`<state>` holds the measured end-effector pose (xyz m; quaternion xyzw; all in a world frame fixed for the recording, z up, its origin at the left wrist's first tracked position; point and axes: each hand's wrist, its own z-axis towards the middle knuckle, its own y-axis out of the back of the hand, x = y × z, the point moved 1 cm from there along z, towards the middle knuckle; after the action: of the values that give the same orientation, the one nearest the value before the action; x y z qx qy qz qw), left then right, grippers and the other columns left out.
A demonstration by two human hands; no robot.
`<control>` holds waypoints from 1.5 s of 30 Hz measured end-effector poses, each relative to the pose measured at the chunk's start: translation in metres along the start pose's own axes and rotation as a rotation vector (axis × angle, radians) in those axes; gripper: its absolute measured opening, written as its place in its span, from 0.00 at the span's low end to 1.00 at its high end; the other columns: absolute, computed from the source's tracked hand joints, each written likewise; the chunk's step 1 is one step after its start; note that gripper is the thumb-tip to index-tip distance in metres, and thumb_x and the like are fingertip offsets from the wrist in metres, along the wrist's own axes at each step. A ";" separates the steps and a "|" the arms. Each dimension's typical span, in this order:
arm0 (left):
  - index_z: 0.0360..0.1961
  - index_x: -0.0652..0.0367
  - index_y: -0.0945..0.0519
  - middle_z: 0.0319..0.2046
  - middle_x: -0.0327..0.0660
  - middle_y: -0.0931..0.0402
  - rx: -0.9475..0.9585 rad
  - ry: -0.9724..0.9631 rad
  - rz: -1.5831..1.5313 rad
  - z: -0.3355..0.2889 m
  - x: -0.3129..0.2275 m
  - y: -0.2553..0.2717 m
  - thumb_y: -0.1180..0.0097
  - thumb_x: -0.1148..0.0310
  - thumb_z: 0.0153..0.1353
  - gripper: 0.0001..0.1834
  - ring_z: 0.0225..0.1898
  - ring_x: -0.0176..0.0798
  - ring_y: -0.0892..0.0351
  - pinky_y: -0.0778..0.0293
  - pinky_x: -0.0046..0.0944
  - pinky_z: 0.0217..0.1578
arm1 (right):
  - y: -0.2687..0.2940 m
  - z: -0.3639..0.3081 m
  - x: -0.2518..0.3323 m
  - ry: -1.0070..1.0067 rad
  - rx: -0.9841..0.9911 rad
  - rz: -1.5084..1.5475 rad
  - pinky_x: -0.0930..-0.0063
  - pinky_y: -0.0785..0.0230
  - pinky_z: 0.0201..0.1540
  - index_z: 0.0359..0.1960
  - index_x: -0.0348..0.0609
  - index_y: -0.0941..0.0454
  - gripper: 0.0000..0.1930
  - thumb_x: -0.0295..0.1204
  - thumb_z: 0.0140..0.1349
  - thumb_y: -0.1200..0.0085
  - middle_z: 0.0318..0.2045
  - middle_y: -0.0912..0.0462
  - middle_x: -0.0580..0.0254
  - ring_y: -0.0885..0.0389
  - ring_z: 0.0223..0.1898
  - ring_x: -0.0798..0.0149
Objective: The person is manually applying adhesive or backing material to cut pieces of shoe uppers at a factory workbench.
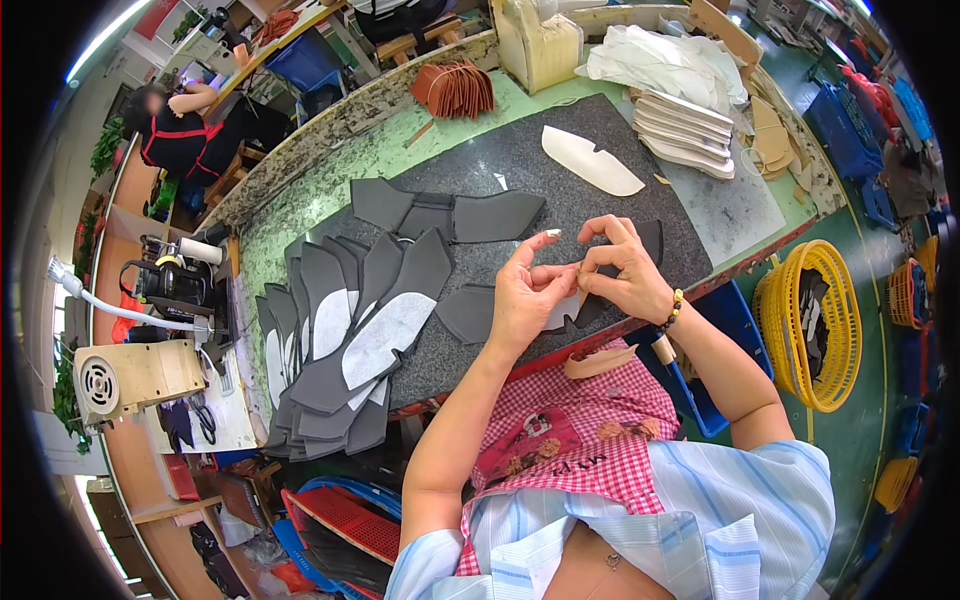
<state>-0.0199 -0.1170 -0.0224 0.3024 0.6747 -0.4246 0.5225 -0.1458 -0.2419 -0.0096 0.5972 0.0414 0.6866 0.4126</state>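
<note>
My left hand (524, 296) and my right hand (628, 272) meet above the near right part of a dark grey work slab (480, 262). Thumbs and fingertips of both are pinched together on something small and pale that I cannot make out. Under them lies a dark grey shoe-upper piece (466, 312), partly hidden, with a white patch showing below the fingers. More dark pieces (497, 216) lie beyond the left hand. To the left, a fanned pile of dark pieces (324, 402) carries white backing patches (388, 340). A loose white backing piece (592, 161) rests past my hands.
Stacked white pieces (684, 132) and crumpled white sheets (664, 66) occupy the back right. A brown bundle of cut pieces (453, 90) stands at the back. Right of the bench is a yellow basket (808, 326); a lamp (66, 276) and a person (180, 135) are left.
</note>
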 end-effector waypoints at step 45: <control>0.56 0.59 0.28 0.51 0.49 0.24 0.155 -0.800 1.558 -0.009 -0.006 0.041 0.44 0.72 0.51 0.27 0.51 0.51 0.22 0.29 0.48 0.53 | 0.043 0.044 -0.025 0.129 -0.222 -0.605 0.67 0.27 0.47 0.49 0.41 0.25 0.21 0.34 0.53 0.38 0.44 0.20 0.54 0.21 0.45 0.53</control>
<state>0.0129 -0.0900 -0.0264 0.5401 0.0120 -0.0658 0.8390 -0.1311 -0.3048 0.0065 0.4645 0.1678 0.5696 0.6570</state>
